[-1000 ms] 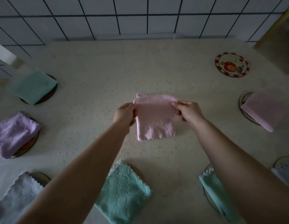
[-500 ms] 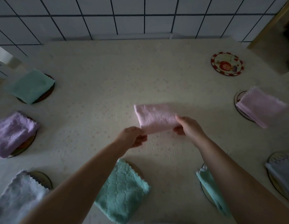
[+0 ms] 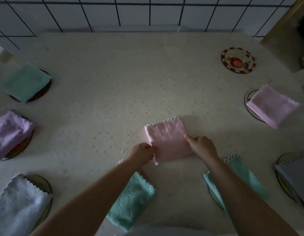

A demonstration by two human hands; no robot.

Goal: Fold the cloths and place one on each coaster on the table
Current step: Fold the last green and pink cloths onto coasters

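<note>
On a cream table (image 3: 113,82) ringed with cloth-covered coasters, a folded pink cloth (image 3: 167,142) lies flat near the centre, textured, its far edge scalloped in pale trim. The left hand (image 3: 142,151) pinches its near-left corner; the right hand (image 3: 201,145) grips its right edge. One round patterned coaster (image 3: 238,60) sits bare at far right.

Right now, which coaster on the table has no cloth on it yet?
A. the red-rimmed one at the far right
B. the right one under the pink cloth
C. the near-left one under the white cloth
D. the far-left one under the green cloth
A: the red-rimmed coaster lies bare, while both hands, left hand and right hand, hold the folded pink cloth on the table.
</note>
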